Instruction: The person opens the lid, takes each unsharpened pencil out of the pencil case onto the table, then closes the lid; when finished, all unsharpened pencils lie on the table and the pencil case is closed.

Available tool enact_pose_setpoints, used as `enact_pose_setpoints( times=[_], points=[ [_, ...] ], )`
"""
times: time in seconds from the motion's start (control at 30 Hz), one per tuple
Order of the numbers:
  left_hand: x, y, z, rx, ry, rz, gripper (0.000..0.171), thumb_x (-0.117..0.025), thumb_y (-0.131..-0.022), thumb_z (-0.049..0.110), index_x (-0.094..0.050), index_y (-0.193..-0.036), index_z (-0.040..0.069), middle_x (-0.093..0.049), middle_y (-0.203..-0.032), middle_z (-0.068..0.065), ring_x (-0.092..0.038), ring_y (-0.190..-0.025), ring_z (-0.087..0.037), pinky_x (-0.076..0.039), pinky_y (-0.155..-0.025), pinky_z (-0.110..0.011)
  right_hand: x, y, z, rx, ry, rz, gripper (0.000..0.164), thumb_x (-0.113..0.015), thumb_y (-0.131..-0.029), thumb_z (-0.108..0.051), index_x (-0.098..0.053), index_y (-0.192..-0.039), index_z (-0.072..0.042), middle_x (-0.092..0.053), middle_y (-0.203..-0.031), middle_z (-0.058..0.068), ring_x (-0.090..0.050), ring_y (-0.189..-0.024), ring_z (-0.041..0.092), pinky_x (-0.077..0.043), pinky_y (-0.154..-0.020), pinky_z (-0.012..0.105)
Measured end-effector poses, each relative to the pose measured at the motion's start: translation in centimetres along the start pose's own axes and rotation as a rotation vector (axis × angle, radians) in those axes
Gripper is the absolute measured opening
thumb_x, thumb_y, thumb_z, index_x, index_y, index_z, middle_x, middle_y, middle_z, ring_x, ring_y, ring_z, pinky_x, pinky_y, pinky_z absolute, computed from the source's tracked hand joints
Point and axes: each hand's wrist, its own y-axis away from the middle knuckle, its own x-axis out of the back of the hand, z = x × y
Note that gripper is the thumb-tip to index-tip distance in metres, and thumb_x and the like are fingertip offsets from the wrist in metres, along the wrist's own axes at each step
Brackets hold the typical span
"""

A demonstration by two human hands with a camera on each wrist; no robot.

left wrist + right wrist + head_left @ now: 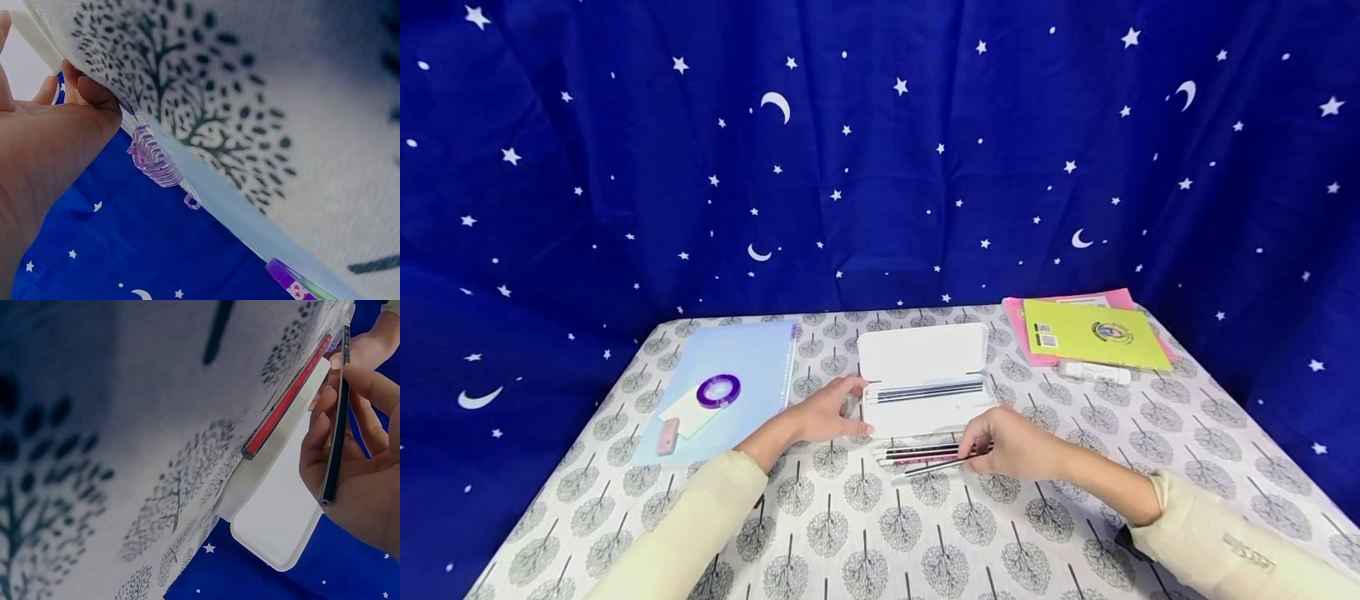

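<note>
A white pencil case (922, 346) lies with its lid folded back, and several dark pencils (929, 392) rest inside it. My left hand (829, 411) touches the case's left end, thumb and fingers spread apart. In front of the case, my right hand (1006, 443) pinches a dark pencil (339, 425) between thumb and fingers, its far end slanting toward the left. Beside that pencil, a red pencil (289, 400) lies on the cloth with other dark pencils (917, 451), close along the case's front edge.
On the left, a light blue spiral notebook (730, 342) carries a purple tape roll (718, 390), a pale card (688, 414) and a pink eraser (667, 436). At the back right, a yellow-green book (1075, 329) overlaps a pink one (1018, 321), with a white tube (1093, 372) before them.
</note>
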Motion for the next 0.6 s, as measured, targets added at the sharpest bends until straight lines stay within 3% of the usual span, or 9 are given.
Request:
enact_pose_setpoints(
  times=[0.3,0.6],
  points=[
    [-0.06,0.02,0.01,0.003,-0.001,0.002,0.084,-0.077,-0.085,0.040,-0.035,-0.150,0.009,-0.048,-0.142,-0.010,-0.054,-0.100,-0.016,-0.046,-0.096,-0.042,-0.25,-0.24,0.35,0.013,0.001,-0.034,0.013,-0.075,-0.080,0.004,-0.075,-0.085,-0.008,-0.072,-0.078,0.003,-0.061,-0.064,0.006,-0.055,-0.058,0.024],
    [-0.03,0.04,0.05,0.002,-0.011,0.000,0.083,-0.076,-0.085,0.040,-0.035,-0.150,0.010,-0.048,-0.142,-0.009,-0.055,-0.101,-0.016,-0.047,-0.094,-0.042,-0.32,-0.31,0.28,-0.015,0.024,-0.007,0.011,-0.075,-0.081,0.001,-0.075,-0.087,-0.008,-0.072,-0.079,0.002,-0.061,-0.064,0.007,-0.054,-0.059,0.024]
  ],
)
